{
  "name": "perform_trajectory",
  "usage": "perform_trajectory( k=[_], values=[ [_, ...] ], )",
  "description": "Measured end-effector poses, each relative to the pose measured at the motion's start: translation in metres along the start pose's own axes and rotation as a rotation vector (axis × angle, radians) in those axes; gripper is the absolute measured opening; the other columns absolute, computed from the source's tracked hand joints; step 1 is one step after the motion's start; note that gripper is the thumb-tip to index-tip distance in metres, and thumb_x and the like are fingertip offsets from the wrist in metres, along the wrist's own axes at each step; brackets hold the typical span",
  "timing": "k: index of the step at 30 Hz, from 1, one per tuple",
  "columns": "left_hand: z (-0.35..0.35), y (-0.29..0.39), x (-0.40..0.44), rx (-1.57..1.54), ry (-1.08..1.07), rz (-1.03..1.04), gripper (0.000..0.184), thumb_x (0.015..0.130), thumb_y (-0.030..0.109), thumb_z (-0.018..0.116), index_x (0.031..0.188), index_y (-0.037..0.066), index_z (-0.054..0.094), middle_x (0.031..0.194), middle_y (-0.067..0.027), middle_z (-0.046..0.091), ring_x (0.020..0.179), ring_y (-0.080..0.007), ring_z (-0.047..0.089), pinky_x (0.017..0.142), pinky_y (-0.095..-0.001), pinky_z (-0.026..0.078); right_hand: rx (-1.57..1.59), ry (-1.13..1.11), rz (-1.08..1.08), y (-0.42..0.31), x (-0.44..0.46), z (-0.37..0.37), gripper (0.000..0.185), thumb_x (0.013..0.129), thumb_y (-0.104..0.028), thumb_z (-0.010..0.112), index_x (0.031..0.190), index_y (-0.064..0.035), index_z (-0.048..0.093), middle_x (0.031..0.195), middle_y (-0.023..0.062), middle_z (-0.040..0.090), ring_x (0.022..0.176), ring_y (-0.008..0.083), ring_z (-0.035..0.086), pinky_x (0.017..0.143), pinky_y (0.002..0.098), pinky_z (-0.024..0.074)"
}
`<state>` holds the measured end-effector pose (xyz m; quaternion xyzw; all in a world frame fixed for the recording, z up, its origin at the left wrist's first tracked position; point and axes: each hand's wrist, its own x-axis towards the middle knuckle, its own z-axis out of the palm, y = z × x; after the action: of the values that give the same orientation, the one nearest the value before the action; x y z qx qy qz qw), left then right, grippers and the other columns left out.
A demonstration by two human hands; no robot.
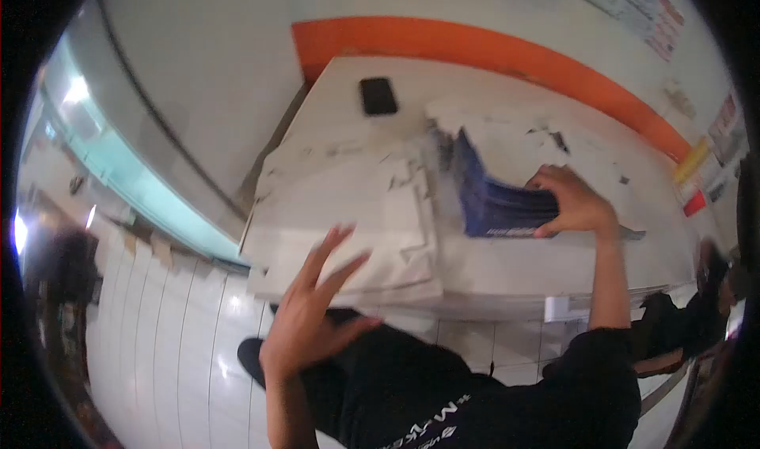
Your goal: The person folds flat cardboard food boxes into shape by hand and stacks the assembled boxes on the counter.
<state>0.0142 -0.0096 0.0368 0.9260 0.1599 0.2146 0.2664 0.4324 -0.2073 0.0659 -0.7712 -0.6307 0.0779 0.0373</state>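
A stack of dark blue folded pieces (507, 208) with light print along its lower edge rests on the white table, right of the middle. My right hand (574, 202) grips its right end, the thumb near the front edge and the fingers over the top. One blue flap stands up at the stack's left side. My left hand (313, 314) is in the air before the table's front edge, fingers spread, holding nothing. Beyond it lie flat white sheets or cartons (348, 212) on the left part of the table.
A black phone-like object (378, 96) lies at the back of the white table (491, 271). An orange band (443, 39) runs along the wall behind. Dark scraps lie at the right. Another person's dark-clothed legs (673, 322) show at the lower right.
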Motion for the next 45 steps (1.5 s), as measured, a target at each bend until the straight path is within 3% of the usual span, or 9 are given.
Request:
perform_trajectory(
  k=[6,9,15,24,27,31,37,40,45],
  values=[
    [0.015,-0.054,0.038,-0.016,-0.330,0.025,0.065,0.088,0.035,0.080,0.146,0.014,0.058,0.150,-0.0166,0.055,0.138,-0.0337,0.054,0.118,-0.0451,0.044,0.627,0.685,-0.245,-0.030,-0.014,0.031,0.074,0.070,-0.043,0.093,0.128,-0.0066,0.064,0.132,0.0134,0.060,0.133,0.0254,0.052,0.109,0.0417,0.0416],
    [0.016,-0.061,0.041,0.009,-0.268,0.251,0.036,0.097,0.021,0.065,0.128,0.002,0.069,0.129,-0.0212,0.068,0.119,-0.0385,0.064,0.105,-0.0434,0.050,0.831,0.426,-0.318,-0.081,-0.036,0.049,0.053,0.079,-0.039,0.088,0.117,-0.0064,0.070,0.116,0.0142,0.069,0.112,0.0267,0.066,0.097,0.0422,0.0510],
    [0.009,-0.050,0.055,-0.007,-0.240,0.024,0.021,0.096,0.011,0.061,0.108,0.001,0.076,0.093,-0.0203,0.075,0.089,-0.0411,0.069,0.087,-0.0452,0.054,0.672,0.279,-0.585,-0.176,0.006,0.083,0.025,0.076,-0.008,0.087,0.096,-0.0027,0.073,0.093,0.0129,0.073,0.084,0.0277,0.071,0.072,0.0359,0.0550],
    [-0.007,-0.054,0.079,-0.095,-0.373,0.114,0.019,0.092,0.015,0.075,0.103,-0.001,0.076,0.089,-0.0157,0.077,0.079,-0.0292,0.075,0.074,-0.0374,0.058,0.424,0.772,-0.521,-0.195,0.022,0.100,0.019,0.083,-0.007,0.079,0.098,-0.0037,0.069,0.104,0.0098,0.069,0.090,0.0280,0.067,0.079,0.0416,0.0539],
    [-0.014,-0.055,0.084,-0.375,-0.511,-0.131,0.027,0.086,0.019,0.080,0.102,-0.002,0.077,0.088,-0.0128,0.077,0.081,-0.0239,0.074,0.075,-0.0336,0.057,0.286,0.766,-0.448,-0.202,0.021,0.103,0.024,0.081,-0.006,0.079,0.103,-0.0036,0.070,0.108,0.0096,0.068,0.100,0.0291,0.065,0.084,0.0419,0.0530],
    [-0.006,-0.066,0.085,-0.341,-0.582,-0.062,0.037,0.086,0.031,0.085,0.107,0.002,0.077,0.088,-0.0088,0.076,0.076,-0.0177,0.071,0.071,-0.0324,0.059,0.111,0.677,-0.412,-0.205,0.011,0.109,0.028,0.081,-0.009,0.077,0.108,-0.0057,0.072,0.107,0.0069,0.067,0.099,0.0264,0.061,0.082,0.0433,0.0495],
    [-0.006,-0.062,0.085,-0.157,-0.622,-0.064,0.025,0.096,0.023,0.075,0.112,0.004,0.076,0.106,-0.0112,0.073,0.088,-0.0234,0.068,0.079,-0.0369,0.057,0.281,0.574,-0.435,-0.205,0.010,0.128,0.018,0.084,-0.012,0.077,0.099,-0.0034,0.072,0.092,0.0071,0.063,0.089,0.0269,0.063,0.083,0.0435,0.0506],
    [-0.026,-0.041,0.075,-0.094,-0.288,0.146,0.017,0.097,0.013,0.069,0.108,0.001,0.075,0.105,-0.0123,0.073,0.091,-0.0262,0.070,0.082,-0.0374,0.057,0.326,0.488,-0.406,-0.200,0.010,0.130,0.020,0.083,-0.012,0.079,0.100,-0.0032,0.073,0.092,0.0077,0.064,0.089,0.0276,0.064,0.084,0.0433,0.0510],
    [-0.087,-0.002,0.015,0.251,0.818,0.155,0.024,0.090,0.002,0.070,0.112,0.000,0.077,0.102,-0.0153,0.073,0.088,-0.0253,0.071,0.075,-0.0349,0.057,0.291,0.340,-0.359,-0.197,0.015,0.110,0.041,0.080,-0.019,0.085,0.117,-0.0041,0.071,0.118,0.0132,0.067,0.105,0.0309,0.066,0.094,0.0436,0.0503]
  ],
)
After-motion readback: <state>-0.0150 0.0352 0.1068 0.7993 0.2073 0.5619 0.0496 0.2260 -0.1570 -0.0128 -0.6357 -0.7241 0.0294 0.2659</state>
